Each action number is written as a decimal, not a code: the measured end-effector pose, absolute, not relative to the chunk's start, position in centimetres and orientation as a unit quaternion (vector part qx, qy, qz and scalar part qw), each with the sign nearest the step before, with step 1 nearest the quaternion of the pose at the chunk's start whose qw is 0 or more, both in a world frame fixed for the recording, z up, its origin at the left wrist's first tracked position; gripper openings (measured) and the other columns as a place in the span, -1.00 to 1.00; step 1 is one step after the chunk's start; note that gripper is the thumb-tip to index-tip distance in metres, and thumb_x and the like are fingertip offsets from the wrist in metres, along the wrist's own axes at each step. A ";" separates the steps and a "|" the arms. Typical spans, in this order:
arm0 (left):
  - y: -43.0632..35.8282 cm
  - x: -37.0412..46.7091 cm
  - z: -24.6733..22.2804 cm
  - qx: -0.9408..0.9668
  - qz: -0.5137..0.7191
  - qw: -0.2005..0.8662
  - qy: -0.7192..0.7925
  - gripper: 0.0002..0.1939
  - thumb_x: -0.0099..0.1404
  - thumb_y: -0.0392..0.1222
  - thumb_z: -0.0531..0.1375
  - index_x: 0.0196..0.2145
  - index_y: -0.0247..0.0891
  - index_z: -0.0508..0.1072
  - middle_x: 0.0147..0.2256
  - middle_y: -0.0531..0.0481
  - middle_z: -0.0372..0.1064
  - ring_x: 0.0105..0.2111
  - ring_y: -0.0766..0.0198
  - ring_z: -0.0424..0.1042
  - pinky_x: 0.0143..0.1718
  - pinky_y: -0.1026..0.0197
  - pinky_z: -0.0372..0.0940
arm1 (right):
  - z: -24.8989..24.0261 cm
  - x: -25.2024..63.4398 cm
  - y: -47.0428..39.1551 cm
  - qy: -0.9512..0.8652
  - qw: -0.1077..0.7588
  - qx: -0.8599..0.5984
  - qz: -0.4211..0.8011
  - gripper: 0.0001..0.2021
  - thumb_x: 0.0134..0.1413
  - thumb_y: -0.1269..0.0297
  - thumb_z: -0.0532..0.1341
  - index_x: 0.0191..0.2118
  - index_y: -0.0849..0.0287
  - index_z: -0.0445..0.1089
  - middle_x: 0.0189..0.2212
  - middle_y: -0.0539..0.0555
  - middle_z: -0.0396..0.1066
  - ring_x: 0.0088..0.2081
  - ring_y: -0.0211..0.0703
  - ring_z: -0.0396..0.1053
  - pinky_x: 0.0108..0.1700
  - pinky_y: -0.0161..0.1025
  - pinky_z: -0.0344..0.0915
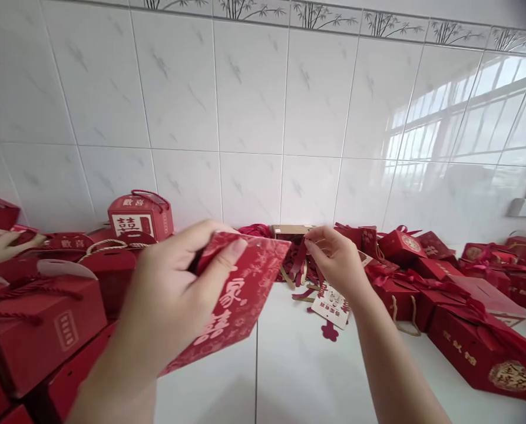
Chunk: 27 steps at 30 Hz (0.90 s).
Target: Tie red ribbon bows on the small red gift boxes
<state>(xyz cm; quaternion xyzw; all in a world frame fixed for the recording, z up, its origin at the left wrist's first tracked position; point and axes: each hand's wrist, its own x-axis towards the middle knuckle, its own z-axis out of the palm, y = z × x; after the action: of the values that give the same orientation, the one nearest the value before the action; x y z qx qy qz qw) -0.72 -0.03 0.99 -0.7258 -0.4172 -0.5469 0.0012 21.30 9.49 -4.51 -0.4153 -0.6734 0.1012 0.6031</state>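
Observation:
My left hand (181,282) holds a flat red card or folded box (245,288) with pale characters, thumb across its face, tilted above the white surface. Further right, my right hand (333,253) reaches toward a cardboard box (293,228) at the wall, its thumb and index finger pinched together at a dark red strip (298,262). Whether the strip is in that pinch is too small to tell. Below the hand lie a white printed tag (331,305) and a dark red flower-shaped piece (330,331).
Red gift boxes (46,318) with rope handles are piled at the left, one upright box (141,217) behind them. More ribboned boxes (488,347) line the right. Another person's hand (6,244) shows at the far left. A tiled wall (254,100) stands behind.

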 end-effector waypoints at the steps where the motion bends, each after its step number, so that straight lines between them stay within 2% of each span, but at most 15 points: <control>1: -0.2 -0.5 1.1 -0.738 -0.532 -0.017 -0.416 -0.93 0.28 -0.22 0.19 -0.34 -0.22 0.47 -0.42 0.14 0.47 -0.41 0.37 0.40 -0.40 0.38 0.25 | -4.2 21.3 8.7 -0.686 0.599 -0.393 0.127 -0.93 0.07 0.30 0.19 -0.32 0.15 0.39 -0.41 0.03 0.46 -0.35 -0.18 0.44 -0.30 -0.23 0.37; 5: -0.6 -0.2 1.1 -0.818 -0.445 -0.094 -0.352 -0.90 0.32 -0.19 0.14 -0.29 -0.16 0.47 -0.33 0.11 0.49 -0.32 0.33 0.45 -0.31 0.37 0.31 | -3.2 21.1 6.5 -0.701 0.619 -0.297 0.192 -0.88 0.09 0.31 0.22 -0.22 0.11 0.46 -0.27 0.04 0.48 -0.20 -0.19 0.44 -0.12 -0.21 0.38; 11: -1.4 -0.5 0.8 -0.867 -0.405 -0.088 -0.277 -0.87 0.33 -0.30 0.11 -0.30 -0.15 0.45 -0.22 0.09 0.47 -0.20 0.35 0.44 -0.16 0.37 0.31 | -2.6 20.7 4.7 -0.696 0.640 -0.241 0.218 -0.79 0.12 0.32 0.24 -0.10 0.00 0.47 -0.23 0.01 0.49 -0.22 -0.25 0.43 -0.17 -0.28 0.39; 13: -1.5 -0.6 0.7 -0.870 -0.408 -0.077 -0.264 -0.86 0.32 -0.33 0.12 -0.29 -0.16 0.46 -0.17 0.08 0.45 -0.15 0.35 0.43 -0.10 0.36 0.30 | -2.5 20.7 4.2 -0.697 0.645 -0.226 0.216 -0.80 0.13 0.34 0.25 -0.13 -0.02 0.48 -0.24 0.00 0.48 -0.22 -0.27 0.41 -0.18 -0.31 0.38; 17: -1.3 -0.9 0.7 -0.870 -0.426 -0.063 -0.240 -0.86 0.30 -0.36 0.15 -0.29 -0.16 0.46 -0.19 0.07 0.46 0.02 0.28 0.35 0.06 0.29 0.22 | -2.5 20.7 3.4 -0.721 0.616 -0.180 0.261 -0.88 0.14 0.37 0.24 -0.25 -0.01 0.49 -0.37 -0.04 0.41 -0.34 -0.33 0.36 -0.36 -0.40 0.31; 20: -1.1 -0.7 0.7 -0.874 -0.433 -0.072 -0.209 -0.87 0.30 -0.37 0.15 -0.30 -0.18 0.44 -0.27 0.07 0.49 0.12 0.24 0.27 0.12 0.23 0.19 | -2.5 20.7 3.0 -0.757 0.564 -0.103 0.315 -0.86 0.16 0.42 0.22 -0.30 0.02 0.49 -0.37 -0.03 0.40 -0.31 -0.33 0.35 -0.29 -0.37 0.31; 23: -1.1 -0.3 0.8 -0.886 -0.419 -0.089 -0.175 -0.89 0.30 -0.38 0.15 -0.32 -0.22 0.45 -0.33 0.06 0.50 0.11 0.24 0.29 0.09 0.28 0.22 | -2.6 20.7 2.8 -0.766 0.522 -0.041 0.373 -0.84 0.15 0.45 0.22 -0.31 0.04 0.51 -0.39 -0.02 0.37 -0.32 -0.34 0.33 -0.25 -0.35 0.30; 27: -1.2 0.0 0.7 -0.890 -0.416 -0.109 -0.155 -0.91 0.29 -0.37 0.17 -0.32 -0.26 0.46 -0.32 0.04 0.50 0.08 0.23 0.34 0.08 0.28 0.23 | -2.6 20.7 2.6 -0.748 0.516 -0.054 0.413 -0.88 0.12 0.44 0.25 -0.33 0.08 0.49 -0.45 -0.04 0.26 -0.38 -0.36 0.26 -0.32 -0.38 0.26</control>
<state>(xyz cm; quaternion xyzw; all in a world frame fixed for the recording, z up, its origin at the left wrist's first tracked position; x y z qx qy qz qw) 0.05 -1.17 0.73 -0.8896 -0.1550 -0.4155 -0.1088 20.70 2.62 -2.56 -0.0538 -0.7481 0.4133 0.5163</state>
